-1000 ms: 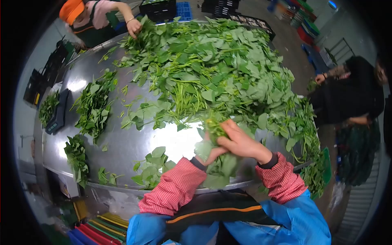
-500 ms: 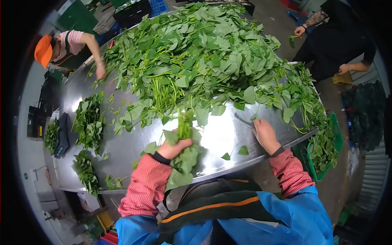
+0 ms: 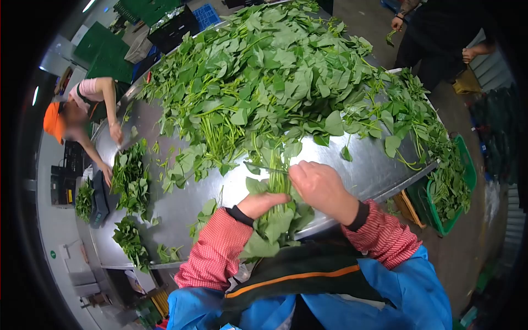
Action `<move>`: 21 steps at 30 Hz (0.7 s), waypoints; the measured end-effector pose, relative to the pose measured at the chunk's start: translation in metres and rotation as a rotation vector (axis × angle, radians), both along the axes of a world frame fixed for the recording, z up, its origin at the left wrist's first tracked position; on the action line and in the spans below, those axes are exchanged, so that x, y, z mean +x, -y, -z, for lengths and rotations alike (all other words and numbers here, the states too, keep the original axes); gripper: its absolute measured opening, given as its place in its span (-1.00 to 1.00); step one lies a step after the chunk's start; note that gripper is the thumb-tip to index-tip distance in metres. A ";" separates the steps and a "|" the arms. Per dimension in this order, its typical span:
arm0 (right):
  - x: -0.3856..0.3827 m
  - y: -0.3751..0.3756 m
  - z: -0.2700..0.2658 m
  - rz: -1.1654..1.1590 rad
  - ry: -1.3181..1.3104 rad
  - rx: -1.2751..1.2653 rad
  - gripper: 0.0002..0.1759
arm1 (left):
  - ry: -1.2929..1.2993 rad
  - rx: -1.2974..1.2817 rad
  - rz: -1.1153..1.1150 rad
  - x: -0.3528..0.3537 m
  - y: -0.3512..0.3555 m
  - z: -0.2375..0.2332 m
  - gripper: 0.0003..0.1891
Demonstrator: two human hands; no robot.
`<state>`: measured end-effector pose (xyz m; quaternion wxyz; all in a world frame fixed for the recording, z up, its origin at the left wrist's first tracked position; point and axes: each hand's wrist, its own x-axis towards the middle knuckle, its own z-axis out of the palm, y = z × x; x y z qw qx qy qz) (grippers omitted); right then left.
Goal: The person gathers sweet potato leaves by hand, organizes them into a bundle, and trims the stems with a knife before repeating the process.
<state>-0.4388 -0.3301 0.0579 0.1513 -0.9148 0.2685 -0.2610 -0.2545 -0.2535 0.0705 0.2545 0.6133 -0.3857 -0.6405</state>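
Observation:
My left hand [image 3: 263, 204] is wrapped round a bunch of leafy greens [image 3: 275, 224] over the metal table's front edge; broad leaves hang below the grip and pale green stems rise above it. My right hand [image 3: 319, 186] is closed on a knife [image 3: 265, 168], whose thin dark blade lies across the stems just above my left hand. The fingers hide the knife's handle. Beyond both hands spreads a large heap of the same greens [image 3: 286, 71], its nearest stems close to the blade.
On the metal table [image 3: 170, 206], bundled greens [image 3: 131, 176] lie at left beside a dark scale [image 3: 99, 201]. A co-worker in an orange cap [image 3: 53, 122] reaches over there. Right of the table stands a green crate [image 3: 467, 168] holding greens. Another person in black [image 3: 440, 38] stands at upper right.
My right hand has moved left with the knife, from the bare table to the bunch's stems. My left hand and the bunch have shifted slightly right. The capped co-worker's hands are now nearer the bundles.

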 end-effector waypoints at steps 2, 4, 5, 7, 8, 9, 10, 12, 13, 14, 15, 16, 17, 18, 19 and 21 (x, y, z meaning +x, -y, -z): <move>0.003 0.014 0.038 0.018 -0.008 -0.059 -0.84 | 0.011 0.100 0.002 -0.003 0.006 -0.016 -0.57; -0.018 0.017 0.055 0.000 0.005 -0.049 -0.83 | 0.027 -0.072 0.036 -0.004 0.000 0.016 -0.63; -0.026 0.016 0.058 -0.008 0.009 -0.041 -0.82 | 0.033 -0.155 0.054 -0.009 0.001 0.018 -0.65; -0.031 0.010 0.063 0.020 0.014 -0.014 -0.81 | 0.098 -0.198 0.004 -0.015 -0.005 0.017 -0.70; -0.031 0.010 0.062 0.028 0.022 -0.012 -0.82 | 0.134 -0.224 -0.012 -0.016 -0.007 0.018 -0.70; -0.030 0.011 0.059 0.034 0.031 -0.013 -0.83 | 0.170 -0.253 -0.029 -0.017 -0.007 0.018 -0.70; -0.026 0.012 0.051 0.030 0.027 -0.052 -0.85 | 0.191 -0.300 -0.032 -0.015 -0.006 0.022 -0.69; -0.013 0.007 0.029 0.031 0.018 -0.118 -0.86 | 0.232 -0.381 -0.027 -0.010 -0.006 0.031 -0.66; -0.007 0.001 0.024 0.056 0.005 -0.116 -0.87 | 0.464 -0.338 0.094 -0.010 0.000 0.021 -0.64; 0.000 -0.001 0.018 0.078 -0.007 -0.121 -0.88 | 0.438 -0.387 0.055 -0.014 -0.001 0.024 -0.63; 0.004 0.002 0.015 0.098 -0.014 -0.135 -0.89 | 0.416 -0.443 0.013 -0.017 0.000 0.026 -0.63; -0.005 0.011 0.027 0.055 -0.023 -0.183 -0.91 | 0.395 -0.481 -0.018 -0.015 -0.002 0.024 -0.63; -0.016 0.019 0.040 0.005 0.051 -0.152 -0.93 | 0.376 -0.519 -0.054 -0.009 -0.006 0.020 -0.64; -0.034 0.027 0.070 0.042 0.047 -0.106 -0.94 | 0.359 -0.555 -0.103 -0.003 -0.012 0.014 -0.64; -0.059 0.032 0.102 0.165 -0.130 -0.017 -0.94 | 0.324 -0.627 -0.160 0.006 -0.011 -0.007 -0.61; -0.076 0.033 0.110 0.295 -0.112 0.043 -0.93 | 0.692 -0.664 -0.076 0.028 -0.015 -0.020 -0.60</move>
